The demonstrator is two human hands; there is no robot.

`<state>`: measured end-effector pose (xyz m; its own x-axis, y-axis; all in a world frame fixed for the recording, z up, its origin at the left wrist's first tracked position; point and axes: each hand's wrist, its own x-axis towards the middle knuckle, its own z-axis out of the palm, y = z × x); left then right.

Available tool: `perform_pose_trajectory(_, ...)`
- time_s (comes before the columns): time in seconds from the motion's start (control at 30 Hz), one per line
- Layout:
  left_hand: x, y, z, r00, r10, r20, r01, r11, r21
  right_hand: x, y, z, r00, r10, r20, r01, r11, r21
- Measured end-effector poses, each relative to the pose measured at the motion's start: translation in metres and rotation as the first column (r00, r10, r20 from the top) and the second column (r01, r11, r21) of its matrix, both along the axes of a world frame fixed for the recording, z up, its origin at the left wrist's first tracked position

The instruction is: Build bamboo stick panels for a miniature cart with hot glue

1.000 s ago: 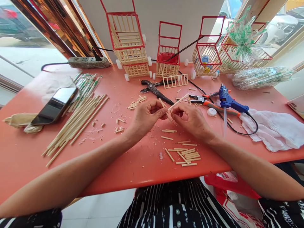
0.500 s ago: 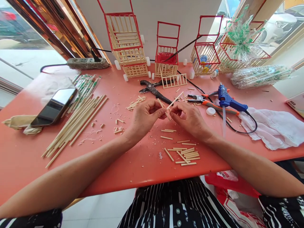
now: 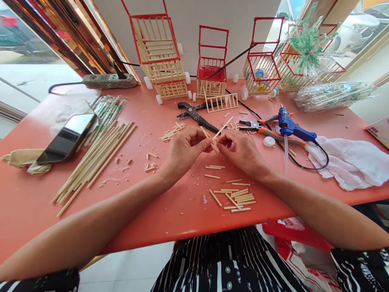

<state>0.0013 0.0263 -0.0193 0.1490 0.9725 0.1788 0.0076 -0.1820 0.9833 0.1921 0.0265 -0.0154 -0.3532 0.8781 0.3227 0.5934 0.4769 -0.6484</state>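
Note:
Over the middle of the red table (image 3: 136, 219), my left hand (image 3: 191, 148) pinches a thin wooden stick (image 3: 204, 132) between thumb and fingers. Close beside it, my right hand (image 3: 240, 150) is closed on another wooden stick (image 3: 224, 128), slanted up to the right. The two sticks meet between my fingertips; whether they are joined I cannot tell. Short cut sticks (image 3: 243, 198) lie in a loose pile below my hands. Just beyond my hands are black pliers (image 3: 194, 113) and a small ladder-like stick frame (image 3: 223, 103).
Miniature stick carts (image 3: 158, 52) with red trim line the back. A blue glue gun (image 3: 293, 125), orange-handled pliers (image 3: 261, 127) and a white cloth (image 3: 349, 162) lie at right. Long sticks (image 3: 97, 162), a phone (image 3: 68, 138) and a power strip (image 3: 109, 80) are at left.
The view has shifted very slightly. Both hands keep nearly the same pose, with the two sticks still crossing at the fingertips.

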Motion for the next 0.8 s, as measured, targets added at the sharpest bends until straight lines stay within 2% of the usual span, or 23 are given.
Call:
perform_pose_trajectory(0.37, 0.0006, -0.0009, 0.0028, 0.999, -0.002, -0.047, 0.002, 1.000, 0.006, 0.0011, 0.0031, -0.0024, 0.996, -0.006, -0.084, 0.002, 0.999, -0.043)
perform_pose_trajectory(0.8, 0.0035, -0.0045, -0.0002, 0.996, 0.040, -0.081, -0.037, 0.999, 0.033, 0.0017, 0.0011, 0.0013, 0.999, -0.031, -0.019, 0.029, 0.996, -0.082)
